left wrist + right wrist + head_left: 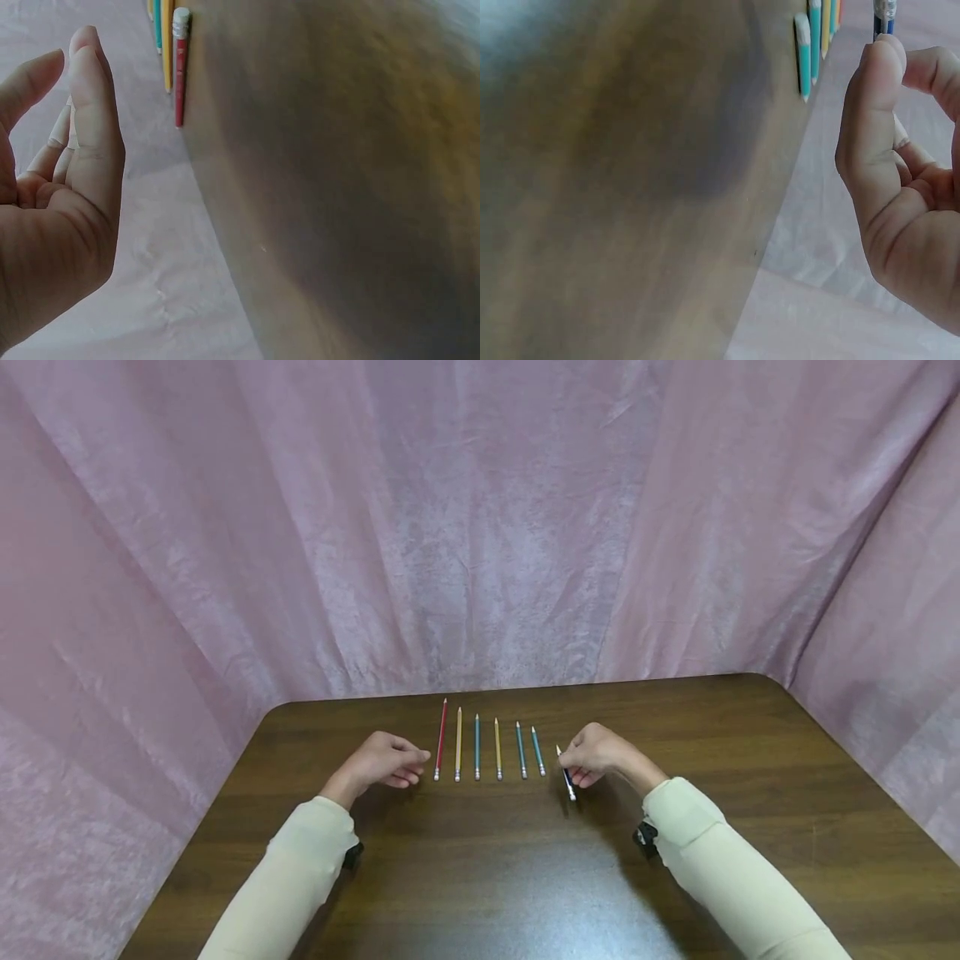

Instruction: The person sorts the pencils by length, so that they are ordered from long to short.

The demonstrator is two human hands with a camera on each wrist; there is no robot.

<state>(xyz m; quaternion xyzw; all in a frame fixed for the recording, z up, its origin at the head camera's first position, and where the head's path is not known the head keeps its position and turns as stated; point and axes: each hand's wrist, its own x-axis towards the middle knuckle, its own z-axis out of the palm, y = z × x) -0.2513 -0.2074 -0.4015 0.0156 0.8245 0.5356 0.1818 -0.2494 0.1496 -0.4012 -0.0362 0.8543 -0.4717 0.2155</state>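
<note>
My right hand (596, 755) pinches a short dark blue pencil (569, 786) between thumb and fingertips, at the right end of a row of pencils. The eraser end points toward me, and in the right wrist view its metal band (885, 7) shows above the fingertips. Beside the row's left end, my left hand (384, 762) holds nothing, its thumb and forefinger apart. Nearest to it lies a long red pencil (441, 739). Rightward follow a yellow pencil (459, 745), a blue one (477, 747), another yellow (497, 749), a blue one (521, 750) and a shorter teal one (537, 752).
The row lies on a brown wooden table (465, 877), tips away from me and erasers roughly level, lengths falling from left to right. A pink curtain (517, 527) hangs right behind the table's far edge and along the sides.
</note>
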